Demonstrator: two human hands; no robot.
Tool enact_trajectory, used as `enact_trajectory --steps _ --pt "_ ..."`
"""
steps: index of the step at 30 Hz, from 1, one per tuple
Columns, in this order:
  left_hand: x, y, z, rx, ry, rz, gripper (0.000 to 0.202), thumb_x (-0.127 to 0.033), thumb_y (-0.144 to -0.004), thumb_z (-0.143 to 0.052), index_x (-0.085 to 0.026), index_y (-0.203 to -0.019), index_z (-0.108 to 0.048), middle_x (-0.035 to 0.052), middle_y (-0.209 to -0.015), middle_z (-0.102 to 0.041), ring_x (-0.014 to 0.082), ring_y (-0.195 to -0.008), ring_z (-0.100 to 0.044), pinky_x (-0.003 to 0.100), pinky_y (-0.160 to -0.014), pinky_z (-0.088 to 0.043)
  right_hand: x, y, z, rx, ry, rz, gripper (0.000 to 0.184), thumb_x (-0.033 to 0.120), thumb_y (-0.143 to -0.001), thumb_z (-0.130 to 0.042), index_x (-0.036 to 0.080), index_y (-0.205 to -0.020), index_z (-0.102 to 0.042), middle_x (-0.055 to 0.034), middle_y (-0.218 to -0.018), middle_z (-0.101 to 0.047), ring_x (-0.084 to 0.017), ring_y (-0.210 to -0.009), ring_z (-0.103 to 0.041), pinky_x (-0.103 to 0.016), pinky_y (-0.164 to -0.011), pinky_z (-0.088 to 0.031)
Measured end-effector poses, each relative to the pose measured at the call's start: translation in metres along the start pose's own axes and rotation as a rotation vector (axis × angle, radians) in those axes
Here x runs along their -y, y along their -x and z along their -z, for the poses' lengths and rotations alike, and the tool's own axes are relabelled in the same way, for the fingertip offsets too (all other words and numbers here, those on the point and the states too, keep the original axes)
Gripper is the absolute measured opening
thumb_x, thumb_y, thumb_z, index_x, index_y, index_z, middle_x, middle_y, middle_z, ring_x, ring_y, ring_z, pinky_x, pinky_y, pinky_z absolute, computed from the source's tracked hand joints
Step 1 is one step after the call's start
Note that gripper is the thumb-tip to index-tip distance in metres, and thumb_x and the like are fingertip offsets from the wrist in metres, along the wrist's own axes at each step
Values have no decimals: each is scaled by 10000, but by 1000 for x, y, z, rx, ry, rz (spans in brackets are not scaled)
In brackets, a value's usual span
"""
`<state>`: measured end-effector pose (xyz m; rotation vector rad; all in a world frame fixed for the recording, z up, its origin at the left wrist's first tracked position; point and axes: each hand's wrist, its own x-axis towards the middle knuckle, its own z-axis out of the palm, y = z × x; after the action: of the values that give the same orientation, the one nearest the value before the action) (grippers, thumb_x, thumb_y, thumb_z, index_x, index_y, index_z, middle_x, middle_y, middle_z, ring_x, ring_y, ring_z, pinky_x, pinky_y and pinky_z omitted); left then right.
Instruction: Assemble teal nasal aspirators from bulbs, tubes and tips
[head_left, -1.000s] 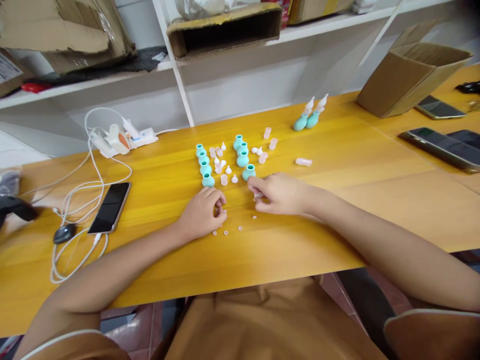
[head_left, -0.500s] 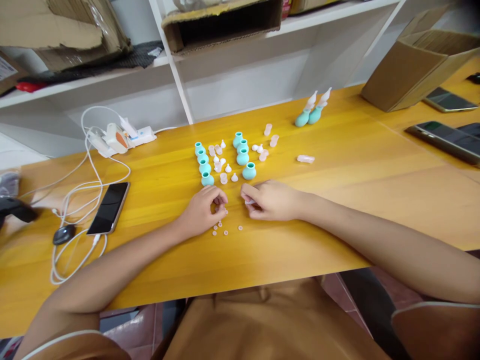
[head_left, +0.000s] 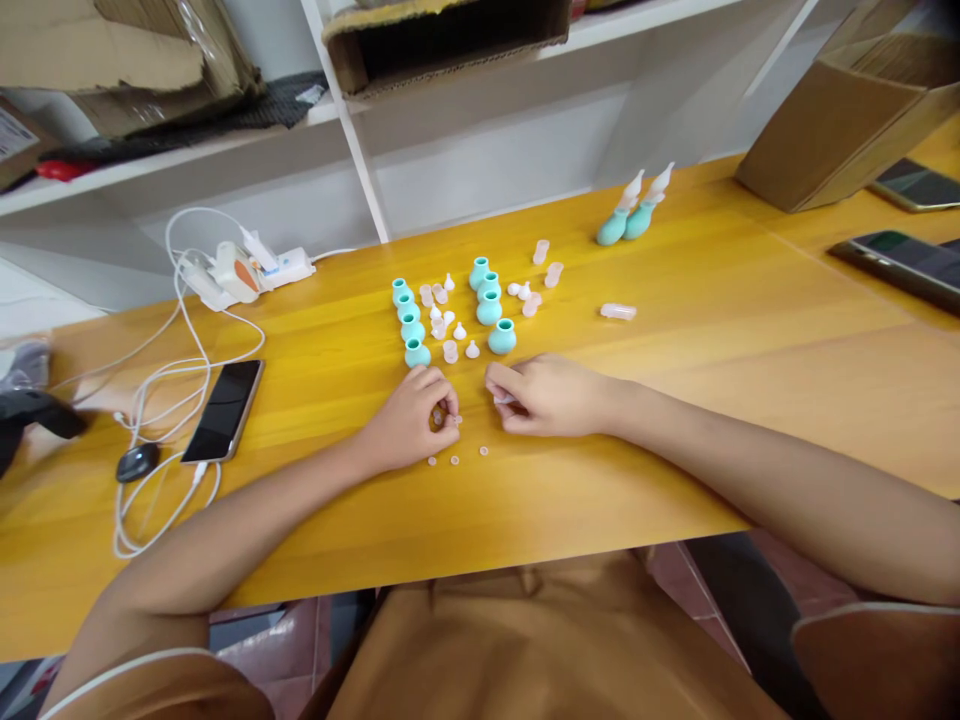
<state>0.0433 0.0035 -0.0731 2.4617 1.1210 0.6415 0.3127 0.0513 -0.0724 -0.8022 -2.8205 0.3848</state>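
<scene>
My left hand (head_left: 418,420) rests low on the table, thumb and forefinger closed around a small clear ring (head_left: 457,420). A few like it, such as one loose ring (head_left: 484,451), lie in front of the hand. Between the bent fingers of my right hand (head_left: 551,398) is a small whitish translucent piece (head_left: 505,399); its shape is mostly covered. Beyond the hands stand two rows of turquoise bulbs with open necks, among them a near bulb (head_left: 502,338). Around them lie white pointed tips (head_left: 472,349) and clear cups (head_left: 450,352).
Two assembled bulbs (head_left: 639,221) with white nozzles stand at the back right. A clear tube (head_left: 618,312) lies nearer. Left are a phone (head_left: 223,411), white cables and a power strip (head_left: 289,267). A cardboard box (head_left: 832,130) and more phones are at the right.
My left thumb and forefinger have closed in at the small rings, and the hand has moved slightly over them. My right hand keeps its hold. The view has shifted a little.
</scene>
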Motion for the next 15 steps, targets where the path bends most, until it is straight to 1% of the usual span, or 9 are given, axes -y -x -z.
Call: enact_trajectory --steps 3,5,7,9,11,13,15 --pt "1 0 0 -13 54 6 121 -102 -866 -665 -208 -873 -607 10 -883 -651 206 -913 -563 335 -837 -481 -1 1 -1 -44 10 28 136 298 -928 -573 206 -1014 -520 2 -726 -616 -142 -582 -417 -277 -627 -210" --pt "2 0 1 -63 110 19 129 -94 -871 -672 -209 -875 -613 -4 -846 -653 187 -873 -569 314 -802 -476 0 2 -1 -94 -10 55 123 289 -950 -575 211 -1010 -500 5 -734 -617 -138 -582 -428 -274 -626 -228" --pt "3 0 0 -127 179 24 106 -107 -904 -677 -207 -912 -643 -5 -855 -670 168 -846 -582 306 -791 -481 1 2 -2 -137 -87 63 130 306 -1009 -565 215 -1032 -476 14 -742 -620 -129 -568 -436 -266 -613 -253" --pt "3 0 -1 -184 267 14 59 -146 -956 -689 -205 -961 -683 10 -898 -701 156 -840 -606 310 -804 -501 1 2 -3 -157 -218 57 167 357 -1087 -539 215 -1099 -452 19 -767 -642 -125 -562 -465 -255 -599 -296" --pt "4 0 -2 -223 370 4 7 -208 -993 -720 -204 -989 -716 32 -938 -732 155 -854 -642 317 -820 -527 1 2 -4 -165 -365 65 209 394 -1134 -522 211 -1189 -435 1 -845 -702 -132 -617 -556 -247 -626 -375" --pt "4 1 -2 -247 458 4 58 -259 -1001 -757 -205 -989 -740 50 -956 -757 161 -870 -672 321 -825 -548 1 2 -6 -176 -467 87 240 387 -1144 -538 208 -1275 -444 -28 -953 -763 -146 -731 -660 -251 -699 -453" --pt "4 1 -2 -254 509 8 93 -295 -1002 -778 -205 -987 -757 61 -964 -772 168 -884 -696 326 -831 -565 0 1 -8 -191 -503 99 264 383 -1136 -579 212 -1318 -494 -38 -1027 -797 -152 -811 -716 -255 -753 -490"
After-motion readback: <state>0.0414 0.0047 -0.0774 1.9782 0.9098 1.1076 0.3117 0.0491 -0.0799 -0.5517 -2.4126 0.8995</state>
